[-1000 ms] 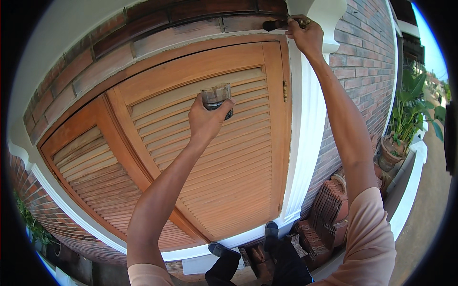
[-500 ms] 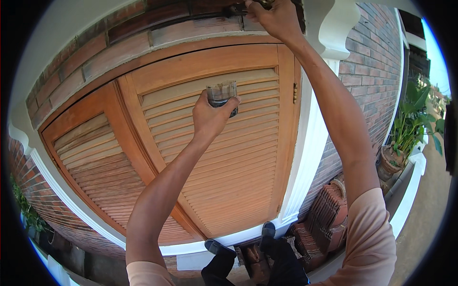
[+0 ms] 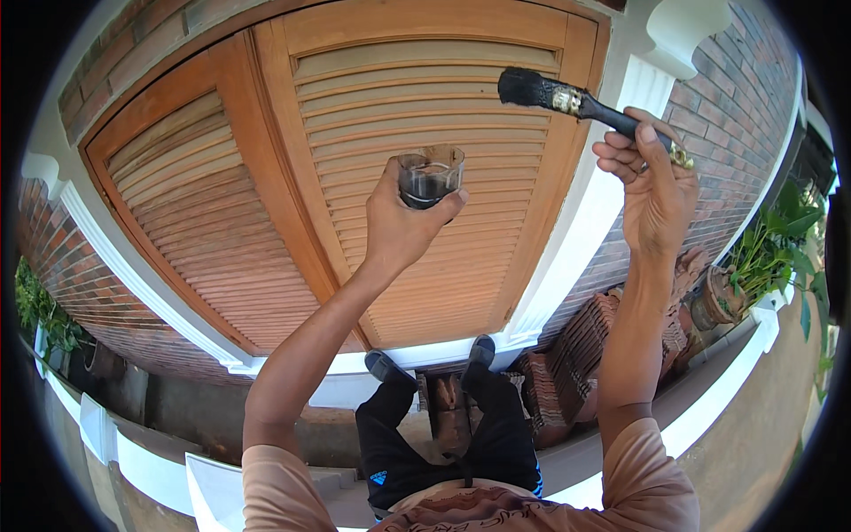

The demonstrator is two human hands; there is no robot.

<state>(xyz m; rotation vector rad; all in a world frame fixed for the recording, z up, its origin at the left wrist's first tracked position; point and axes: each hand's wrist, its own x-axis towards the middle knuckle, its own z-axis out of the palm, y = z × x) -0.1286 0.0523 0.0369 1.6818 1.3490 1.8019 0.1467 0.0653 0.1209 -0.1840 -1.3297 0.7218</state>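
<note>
Left hand point(image 3: 401, 226) closed round a glass point(image 3: 430, 183) at centre, right hand point(image 3: 658, 199) pinched a brush point(image 3: 567, 97) upper right, louvred shutters point(image 3: 434, 257) stood behind, and stacked tiles point(image 3: 582, 359) lay lower right near a potted plant point(image 3: 722, 297).

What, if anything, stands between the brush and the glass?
Nothing visible: the brush in the right hand and the glass in the left hand have only open air between them, with the louvred shutter behind.
</note>
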